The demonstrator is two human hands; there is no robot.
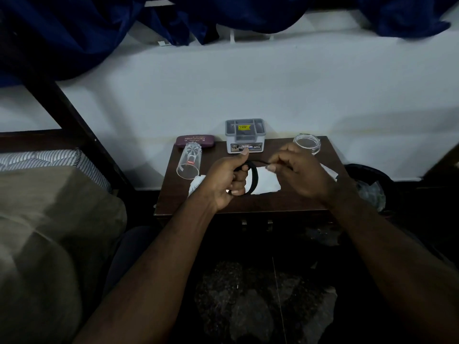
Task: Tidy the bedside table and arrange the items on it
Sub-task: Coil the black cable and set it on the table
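Above the dark wooden bedside table (223, 207), my left hand (224, 181) grips a coil of black cable (253, 178). My right hand (296, 171) pinches the cable's loose end just right of the coil. Under the hands lies white tissue paper (267, 182). A clear drinking glass (190, 160) lies on its side at the table's left. Behind it rests a maroon spectacle case (195, 140). A grey compartment organiser (245, 135) stands at the back centre. A clear glass ashtray (307, 144) sits at the back right.
A bed with a striped mattress (49, 157) and an olive blanket (54, 232) fills the left. A white wall (248, 90) runs behind the table, with blue curtains (74, 33) above. A dark bin with plastic (370, 187) stands to the right. The floor below is speckled stone.
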